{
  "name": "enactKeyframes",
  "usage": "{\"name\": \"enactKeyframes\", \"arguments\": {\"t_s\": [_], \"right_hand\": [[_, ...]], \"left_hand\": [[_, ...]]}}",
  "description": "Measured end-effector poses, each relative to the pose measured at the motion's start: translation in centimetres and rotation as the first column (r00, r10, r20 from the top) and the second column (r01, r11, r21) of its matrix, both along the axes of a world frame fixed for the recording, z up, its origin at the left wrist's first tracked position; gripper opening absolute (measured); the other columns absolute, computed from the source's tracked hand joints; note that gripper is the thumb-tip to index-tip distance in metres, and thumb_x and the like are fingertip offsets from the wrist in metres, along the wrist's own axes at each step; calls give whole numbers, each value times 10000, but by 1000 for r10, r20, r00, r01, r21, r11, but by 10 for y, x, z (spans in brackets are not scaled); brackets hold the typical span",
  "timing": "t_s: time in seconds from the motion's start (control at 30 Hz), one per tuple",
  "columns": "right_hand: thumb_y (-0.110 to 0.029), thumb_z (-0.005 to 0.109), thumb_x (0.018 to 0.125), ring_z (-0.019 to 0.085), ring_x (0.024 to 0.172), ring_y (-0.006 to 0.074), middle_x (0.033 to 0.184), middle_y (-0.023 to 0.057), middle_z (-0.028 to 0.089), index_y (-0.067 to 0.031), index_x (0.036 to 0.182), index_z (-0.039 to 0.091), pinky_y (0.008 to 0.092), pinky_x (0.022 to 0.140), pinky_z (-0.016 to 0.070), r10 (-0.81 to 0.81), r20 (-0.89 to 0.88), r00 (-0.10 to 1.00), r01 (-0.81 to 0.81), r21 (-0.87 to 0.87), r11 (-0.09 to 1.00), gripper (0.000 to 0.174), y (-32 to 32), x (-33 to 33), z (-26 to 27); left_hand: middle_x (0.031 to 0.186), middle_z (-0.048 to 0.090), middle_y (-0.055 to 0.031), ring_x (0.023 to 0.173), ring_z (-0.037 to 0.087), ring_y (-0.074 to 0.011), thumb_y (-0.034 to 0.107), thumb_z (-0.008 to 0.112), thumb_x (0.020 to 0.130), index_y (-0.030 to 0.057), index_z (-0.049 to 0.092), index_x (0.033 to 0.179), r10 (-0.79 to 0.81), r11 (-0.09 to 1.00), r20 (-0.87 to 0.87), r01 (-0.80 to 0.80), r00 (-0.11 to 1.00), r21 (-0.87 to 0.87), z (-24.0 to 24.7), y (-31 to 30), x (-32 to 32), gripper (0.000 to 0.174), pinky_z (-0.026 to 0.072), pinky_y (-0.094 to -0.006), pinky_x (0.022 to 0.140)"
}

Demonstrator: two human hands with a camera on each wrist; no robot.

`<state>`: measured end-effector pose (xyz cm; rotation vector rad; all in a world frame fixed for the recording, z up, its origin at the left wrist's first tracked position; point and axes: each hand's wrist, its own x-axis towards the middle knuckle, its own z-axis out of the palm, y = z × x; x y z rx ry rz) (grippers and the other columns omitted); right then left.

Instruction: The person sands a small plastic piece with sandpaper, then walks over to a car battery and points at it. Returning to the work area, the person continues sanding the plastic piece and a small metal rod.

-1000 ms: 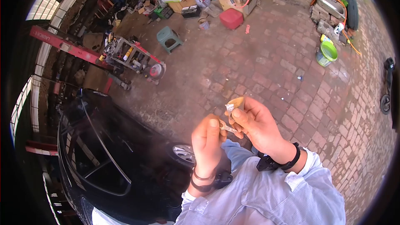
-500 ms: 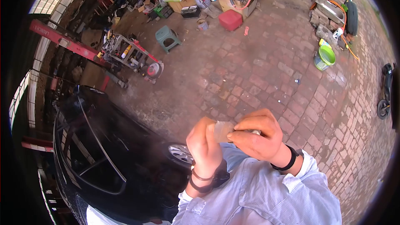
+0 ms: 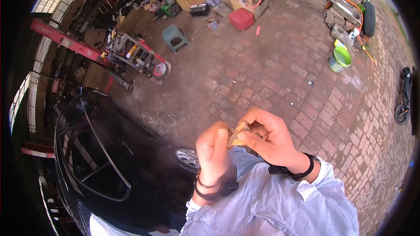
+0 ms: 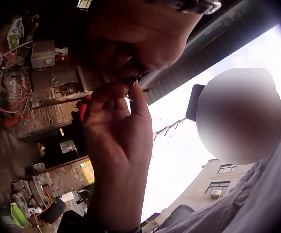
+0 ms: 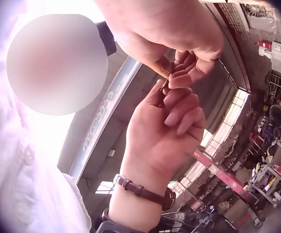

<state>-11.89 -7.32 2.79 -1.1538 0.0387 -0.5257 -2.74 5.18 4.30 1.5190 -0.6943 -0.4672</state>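
Note:
Both hands meet in front of the chest in the head view. My right hand point(image 3: 272, 137) pinches a small folded tan piece, like sandpaper or stiff paper point(image 3: 238, 133), between thumb and fingers. Close beside it, my left hand point(image 3: 213, 149) has its thumb pressed against curled fingers, its tips right at the paper's edge. In the right wrist view, a thin dark metal-looking piece point(image 5: 163, 87) sticks up from the left fingertips towards the right hand's fingers; its kind cannot be told. In the left wrist view the fingertips meet in shadow and mostly hide what they hold.
A black car point(image 3: 131, 161) stands close on the left. Beyond it are a tool cart point(image 3: 135, 54) and a red lift post point(image 3: 65, 41). A green stool point(image 3: 176, 38), a red box point(image 3: 242, 19) and a green bucket point(image 3: 340, 58) stand on the brick floor point(image 3: 280, 74).
The tan piece was folded in the right hand, then spread flat between both hands, and is folded again now. The right hand has turned back thumb-up; the small metal piece's end is now mostly hidden.

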Motion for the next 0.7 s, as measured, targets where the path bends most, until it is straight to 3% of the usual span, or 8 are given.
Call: {"name": "enactKeyframes", "arguments": {"t_s": [0.07,0.17,0.37,0.53,0.57,0.6,0.63,0.7], "right_hand": [[-21,593,905,584,841,95,921,59,570,32,984,549,246,729,516,-21,-124,992,20,-10,1000,105,6,1,2],[-19,586,908,583,803,85,887,48,558,27,972,535,243,695,519,-37,-93,995,39,23,999,93,14,2,0],[-47,575,923,581,777,75,883,38,551,19,995,515,226,633,492,96,-75,993,-83,160,984,114,3,2,2],[-52,585,918,586,751,74,899,38,571,6,999,523,220,626,481,72,-187,980,-64,48,997,117,-7,3,3],[-49,588,915,586,748,71,897,34,577,4,999,526,220,625,479,29,-205,978,-53,-111,992,117,-9,3,1],[-45,591,912,586,744,67,895,30,582,2,999,529,220,625,477,-14,-215,976,-45,-267,963,117,-10,3,-1],[-45,591,912,586,744,67,895,30,582,2,999,529,220,625,477,-17,-216,976,-42,-264,964,117,-11,3,-2],[-36,591,911,574,766,56,857,17,581,-1,989,538,215,639,470,35,-205,978,-44,-42,998,101,-13,3,-4]], "left_hand": [[672,482,-5,593,419,-79,251,468,987,-7,566,797,25,999,-32,-25,999,-21,-2,1,0,335,336,-238,529],[693,480,-3,609,411,-72,247,451,984,-6,572,815,-6,1000,153,8,988,-15,-4,3,2,328,320,-243,524],[707,483,6,615,397,-76,195,471,968,-3,570,841,-37,993,-160,19,986,-113,-3,4,3,255,319,-251,537],[682,482,-39,605,416,-121,179,498,966,-14,562,802,-81,979,158,49,984,196,5,2,11,261,346,-271,553],[682,482,-39,605,416,-121,179,498,966,-14,562,802,-85,978,156,53,984,200,5,-1,12,261,346,-271,553],[660,469,-8,584,413,-86,217,487,983,-3,559,795,-92,981,299,35,950,192,5,-4,13,298,330,-243,525],[638,456,23,563,410,-51,254,477,1000,7,556,787,-97,983,435,18,895,181,4,-6,14,336,315,-215,496],[640,456,23,561,410,-51,258,468,1004,3,559,804,-98,990,332,58,938,126,-8,-4,16,337,317,-216,495]]}}
